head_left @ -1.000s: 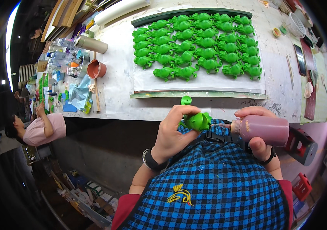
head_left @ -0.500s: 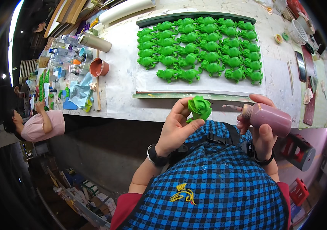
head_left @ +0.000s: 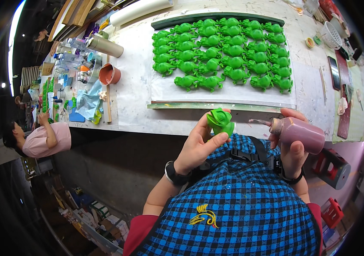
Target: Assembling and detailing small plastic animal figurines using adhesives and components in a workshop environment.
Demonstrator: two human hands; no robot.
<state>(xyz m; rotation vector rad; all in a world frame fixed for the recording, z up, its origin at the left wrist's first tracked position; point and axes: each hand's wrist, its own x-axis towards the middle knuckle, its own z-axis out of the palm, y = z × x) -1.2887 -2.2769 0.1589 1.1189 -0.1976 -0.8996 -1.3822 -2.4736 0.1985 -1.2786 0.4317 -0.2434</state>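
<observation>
Between the thumb and fingers of my left hand (head_left: 192,149) is a green chameleon-like figurine (head_left: 221,123), held up just in front of the table edge. My right hand (head_left: 292,155) is wrapped round a mauve squeeze bottle (head_left: 303,134), which lies sideways in the grip. Its thin, paint-smeared nozzle (head_left: 258,121) points left toward the figurine, with a gap between them. Beyond my hands, rows of similar green figurines (head_left: 233,51) stand on a white sheet (head_left: 165,89) between two bars.
A green-edged bar (head_left: 199,106) runs along the near side of the sheet. To the left stand a terracotta-coloured pot (head_left: 110,74), a metallic cylinder (head_left: 105,45) and several bottles. A phone (head_left: 335,73) and white basket (head_left: 332,36) lie right. A co-worker (head_left: 47,138) works at far left.
The figurine in my left hand has turned and tilted, showing more of its side. My right hand and the bottle have shifted only slightly to the right.
</observation>
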